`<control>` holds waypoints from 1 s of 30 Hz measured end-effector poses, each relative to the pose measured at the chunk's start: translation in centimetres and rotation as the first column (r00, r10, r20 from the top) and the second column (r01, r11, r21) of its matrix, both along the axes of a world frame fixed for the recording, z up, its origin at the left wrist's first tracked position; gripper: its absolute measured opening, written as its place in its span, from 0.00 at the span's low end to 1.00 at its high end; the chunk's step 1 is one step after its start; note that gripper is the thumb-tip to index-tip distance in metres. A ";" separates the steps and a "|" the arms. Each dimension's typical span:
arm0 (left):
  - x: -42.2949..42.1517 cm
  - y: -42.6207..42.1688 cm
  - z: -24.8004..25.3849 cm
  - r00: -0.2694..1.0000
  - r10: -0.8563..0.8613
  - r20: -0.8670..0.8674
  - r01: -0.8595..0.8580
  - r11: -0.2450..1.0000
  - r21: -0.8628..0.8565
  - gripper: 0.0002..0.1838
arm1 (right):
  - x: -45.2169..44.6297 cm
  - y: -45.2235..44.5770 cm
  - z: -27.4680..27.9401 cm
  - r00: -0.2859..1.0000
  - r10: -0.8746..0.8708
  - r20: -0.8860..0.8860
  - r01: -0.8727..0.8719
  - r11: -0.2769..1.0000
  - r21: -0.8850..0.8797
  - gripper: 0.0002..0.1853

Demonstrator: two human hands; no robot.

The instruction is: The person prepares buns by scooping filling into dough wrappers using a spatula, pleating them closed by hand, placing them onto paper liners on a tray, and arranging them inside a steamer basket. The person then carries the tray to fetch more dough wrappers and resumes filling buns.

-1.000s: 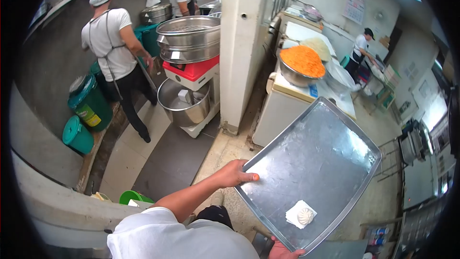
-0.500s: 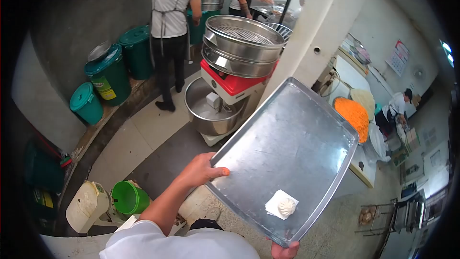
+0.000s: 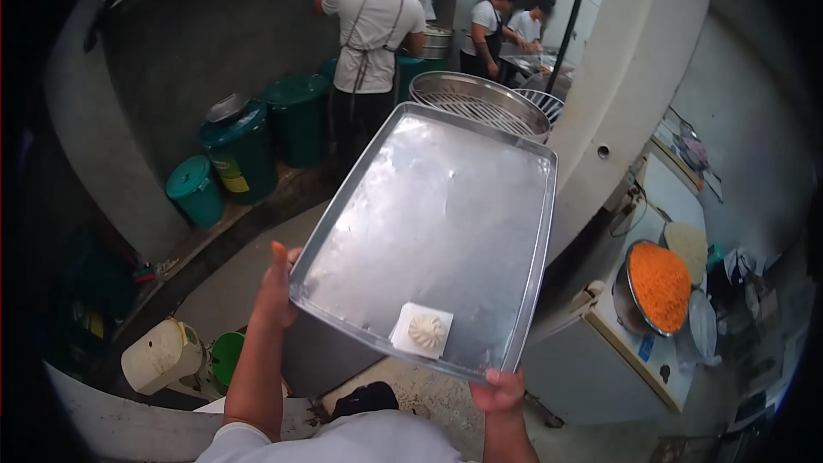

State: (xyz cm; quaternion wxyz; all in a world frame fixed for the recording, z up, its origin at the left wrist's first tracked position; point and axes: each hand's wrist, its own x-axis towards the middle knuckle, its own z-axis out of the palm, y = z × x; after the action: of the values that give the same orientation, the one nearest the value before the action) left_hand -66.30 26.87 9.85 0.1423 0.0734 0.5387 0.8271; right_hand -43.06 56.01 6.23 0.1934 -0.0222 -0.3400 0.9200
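A rectangular metal baking tray (image 3: 437, 214) is held out in front of my body, its far end slightly raised. Near its front edge sits one pleated white bun (image 3: 426, 332) on a square of white paper (image 3: 405, 331). My left hand (image 3: 279, 291) supports the tray's left side near the front corner, with an orange-stained thumb raised and its other fingers partly hidden under the rim. At the near right corner, my right hand (image 3: 497, 390) grips the rim, thumb on top.
Behind the tray rises a round metal steamer (image 3: 480, 103), beside a white column (image 3: 634, 77). On the right, a counter (image 3: 617, 351) bears a bowl of orange shreds (image 3: 660, 287). Green lidded bins (image 3: 236, 154) line the left wall. A co-worker (image 3: 373, 34) stands beyond; others work farther back.
The tray has swung left and straightened before me, now covering the mixer. My right hand shows more fully at its corner, and the left thumb points up. The view has turned too.
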 end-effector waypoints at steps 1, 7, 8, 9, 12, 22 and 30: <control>-0.9 0.1 0.8 1.000 0.010 -0.011 -0.009 0.993 0.116 0.46 | -1.7 1.1 0.1 0.998 0.059 -0.023 -0.060 0.998 -0.036 0.37; -3.8 -0.9 -0.8 0.986 -0.001 -0.166 0.044 0.966 0.256 0.52 | -12.1 4.7 4.0 0.981 0.148 -0.125 -0.156 0.986 -0.058 0.35; -4.4 -0.9 -1.4 0.993 0.018 -0.113 0.011 0.968 0.253 0.52 | -14.1 5.7 3.9 0.968 0.180 -0.176 -0.190 0.981 -0.037 0.35; -5.2 -0.9 -2.1 0.998 0.034 -0.061 -0.018 0.969 0.245 0.52 | -16.1 6.6 3.9 0.951 0.210 -0.226 -0.219 0.976 -0.016 0.35; -9.6 -0.1 -5.4 0.999 0.026 0.032 -0.035 0.946 0.322 0.49 | -21.8 8.2 4.3 0.960 0.175 -0.219 -0.169 0.984 0.050 0.35; -27.2 11.6 3.6 0.930 -0.368 0.013 0.332 0.853 0.402 0.56 | -30.1 9.8 4.7 0.997 0.009 -0.081 -0.012 0.999 -0.039 0.37; -34.4 19.0 3.6 0.806 -0.586 0.080 0.479 0.726 0.494 0.41 | -31.0 14.8 5.6 0.995 -0.086 -0.057 0.087 0.996 0.003 0.36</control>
State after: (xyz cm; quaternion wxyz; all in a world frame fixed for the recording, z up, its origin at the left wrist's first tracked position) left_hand -100.73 45.85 13.42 0.4156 0.1604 0.2674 0.8544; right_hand -74.07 70.79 11.80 0.2427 -0.0104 -0.3358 0.9101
